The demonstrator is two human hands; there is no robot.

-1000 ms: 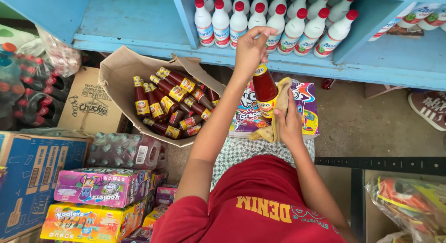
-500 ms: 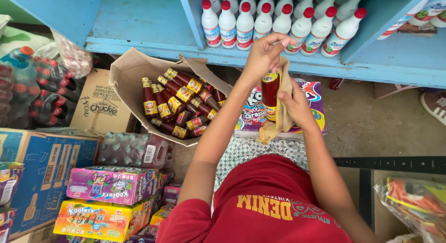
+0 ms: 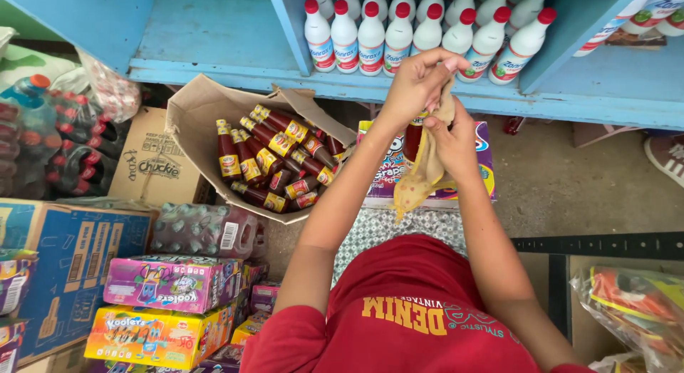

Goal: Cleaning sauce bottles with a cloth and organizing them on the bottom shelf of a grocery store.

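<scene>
Shop floor, bare concrete, blue wooden shelf [image 3: 214,38] running along the top of the view. Row of white bottles with red caps [image 3: 399,31] stands at the shelf's front edge, right of a blue divider. Left hand [image 3: 413,84] closed around the top of a sauce bottle [image 3: 412,139], dark red with a yellow label band, held upright in the air just below the shelf's front edge. Right hand [image 3: 456,141] grips a stained yellowish cloth [image 3: 420,177], pressed against the bottle's right side; cloth tail hangs down below the bottle. Both hands touching the bottle, cap hidden by fingers. Open cardboard box [image 3: 196,113] on the floor left of the hands, tilted, full of the same sauce bottles [image 3: 274,159] lying on their sides. Colourful flat carton [image 3: 474,184] under the hands. Shrink-wrapped water bottles [image 3: 203,230] and pink and yellow juice cartons [image 3: 167,305] bottom left, blue carton [image 3: 64,259] at the left edge
</scene>
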